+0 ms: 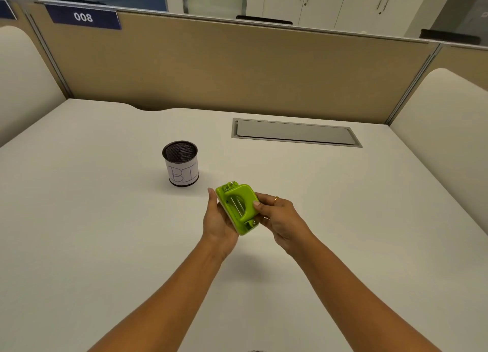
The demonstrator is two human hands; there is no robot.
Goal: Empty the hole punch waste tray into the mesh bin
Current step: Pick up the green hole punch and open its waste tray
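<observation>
A lime-green hole punch (239, 208) is held above the desk, tilted on its side with its handle facing me. My left hand (219, 219) cups its pale underside, where the waste tray lies mostly hidden. My right hand (280, 217) grips the punch's right edge, thumb on the green handle. A small black mesh bin (181, 164) with a white paper label stands upright on the desk, to the left of and beyond the punch, apart from both hands. Its inside looks dark.
The white desk (105, 219) extends all around. A grey cable hatch (295, 132) is set flush into it at the back right. A tan partition (237, 69) closes the far edge, with cream panels at both sides.
</observation>
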